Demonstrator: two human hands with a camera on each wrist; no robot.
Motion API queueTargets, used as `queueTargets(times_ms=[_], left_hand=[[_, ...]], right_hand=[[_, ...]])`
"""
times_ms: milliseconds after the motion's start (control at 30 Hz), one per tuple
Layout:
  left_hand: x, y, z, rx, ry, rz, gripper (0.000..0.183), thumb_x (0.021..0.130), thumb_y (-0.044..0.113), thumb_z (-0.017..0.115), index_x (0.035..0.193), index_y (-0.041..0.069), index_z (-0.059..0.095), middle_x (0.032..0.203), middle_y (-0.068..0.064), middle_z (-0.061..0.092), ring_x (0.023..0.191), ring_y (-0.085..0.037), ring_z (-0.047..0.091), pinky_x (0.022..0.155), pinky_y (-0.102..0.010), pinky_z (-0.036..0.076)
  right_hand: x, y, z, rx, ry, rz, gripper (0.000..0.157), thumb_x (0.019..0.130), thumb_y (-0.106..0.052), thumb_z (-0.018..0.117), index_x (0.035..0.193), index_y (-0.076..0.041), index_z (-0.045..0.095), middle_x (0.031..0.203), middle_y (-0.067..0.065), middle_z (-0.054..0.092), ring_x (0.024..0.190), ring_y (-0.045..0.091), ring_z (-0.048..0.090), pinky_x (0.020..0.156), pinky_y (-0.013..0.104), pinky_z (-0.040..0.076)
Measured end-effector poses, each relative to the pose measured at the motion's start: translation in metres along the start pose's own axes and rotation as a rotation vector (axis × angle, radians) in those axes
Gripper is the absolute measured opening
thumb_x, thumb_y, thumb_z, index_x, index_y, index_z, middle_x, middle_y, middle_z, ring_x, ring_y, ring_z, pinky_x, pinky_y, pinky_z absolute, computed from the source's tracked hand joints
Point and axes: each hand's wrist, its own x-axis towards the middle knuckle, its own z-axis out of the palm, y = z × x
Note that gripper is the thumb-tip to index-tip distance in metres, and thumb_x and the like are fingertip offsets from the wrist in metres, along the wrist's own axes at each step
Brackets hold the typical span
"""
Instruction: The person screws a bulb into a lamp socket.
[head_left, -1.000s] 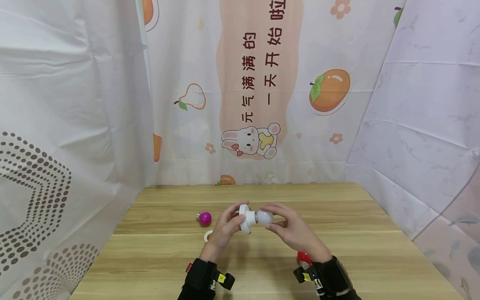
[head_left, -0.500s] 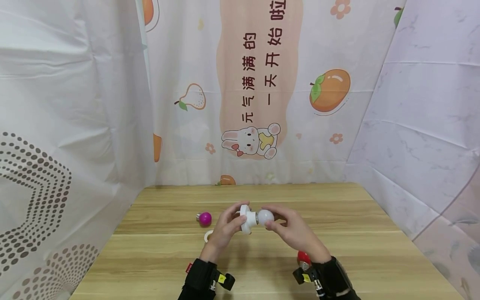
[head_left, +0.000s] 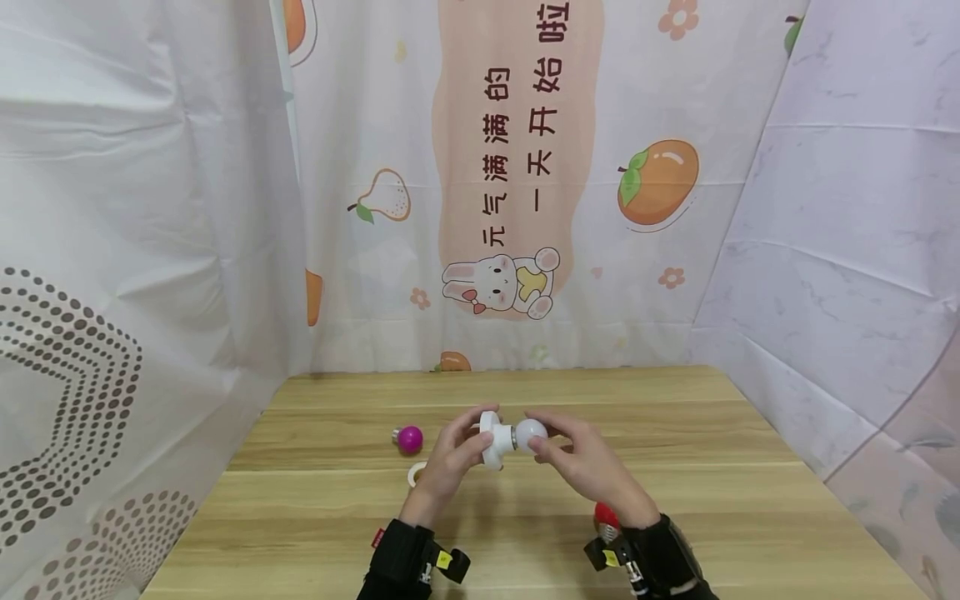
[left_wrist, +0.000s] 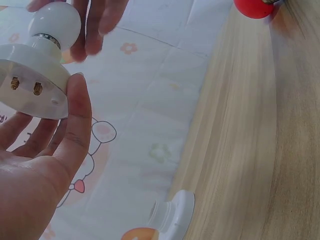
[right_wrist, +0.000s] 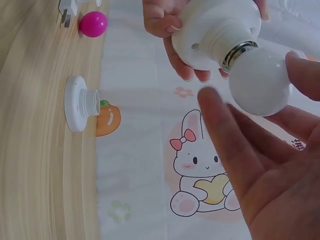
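My left hand [head_left: 448, 457] holds a white lamp socket [head_left: 491, 442] by its round base, above the table. Two brass contacts show on the underside of that socket [left_wrist: 37, 102] in the left wrist view. A white light bulb [head_left: 531, 433] sits in the socket's mouth, with a strip of its metal cap visible at the joint. My right hand [head_left: 596, 467] has its thumb and fingers around the bulb's globe. In the right wrist view, the thumb lies at one side of the bulb [right_wrist: 260, 82], while one finger [right_wrist: 220, 120] stands off it.
A purple bulb [head_left: 409, 439] lies at the left of the wooden table [head_left: 315, 492]. Nearby stands a second white socket [right_wrist: 76, 102], partly hidden by my left arm in the head view. A red bulb [head_left: 606, 515] lies beside my right wrist. Printed curtains hang around the table.
My right thumb and fingers have shifted their place on the bulb's globe, the thumb moving slightly up. The left hand and the socket have stayed almost still.
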Motion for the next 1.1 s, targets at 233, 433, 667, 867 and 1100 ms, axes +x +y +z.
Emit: queueTargets(times_ms=[233,433,667,867,1100], left_hand=[[-0.0004,-0.0002,0.0,-0.007,-0.002,-0.005,0.052,0.102,0.019,0.053,0.148,-0.002,0.045,0.135,-0.019,0.052,0.114,-0.023,0.055,0.088,-0.038,0.057],[-0.0002,-0.0008,0.0005,-0.002,0.004,-0.011,0.052,0.102,0.022,0.053,0.148,-0.001,0.045,0.134,-0.018,0.051,0.113,-0.023,0.055,0.088,-0.037,0.056],[-0.0003,-0.0015,0.0003,-0.003,0.004,-0.019,0.051,0.103,0.022,0.052,0.148,-0.002,0.045,0.133,-0.015,0.051,0.112,-0.023,0.055,0.087,-0.036,0.056],[-0.0004,-0.0014,0.0004,0.004,0.008,-0.029,0.051,0.103,0.023,0.052,0.148,-0.001,0.046,0.134,-0.017,0.051,0.113,-0.023,0.055,0.088,-0.036,0.055],[-0.0008,-0.0005,0.0011,-0.008,0.004,-0.024,0.05,0.103,0.021,0.052,0.147,-0.002,0.046,0.133,-0.015,0.051,0.112,-0.022,0.055,0.088,-0.036,0.055]], right_hand=[[-0.002,0.0011,0.0022,0.021,0.062,-0.133,0.031,0.095,-0.004,0.07,0.125,-0.01,0.067,0.136,0.014,0.058,0.121,0.036,0.057,0.082,0.03,0.059],[-0.0032,0.0007,-0.0009,0.026,0.01,-0.161,0.032,0.089,0.001,0.075,0.119,-0.01,0.071,0.135,0.012,0.059,0.118,0.036,0.059,0.083,0.031,0.059],[-0.0033,0.0011,-0.005,0.005,-0.065,-0.15,0.047,0.087,0.01,0.074,0.128,-0.01,0.066,0.138,0.013,0.056,0.12,0.038,0.058,0.086,0.032,0.058],[-0.0026,0.0024,-0.0049,0.002,-0.08,-0.117,0.051,0.087,0.012,0.071,0.132,-0.012,0.065,0.139,0.012,0.055,0.122,0.039,0.056,0.085,0.03,0.058],[-0.0026,0.0021,-0.0047,0.004,-0.078,-0.1,0.049,0.088,0.01,0.071,0.132,-0.011,0.066,0.137,0.013,0.057,0.121,0.038,0.057,0.085,0.029,0.058]])
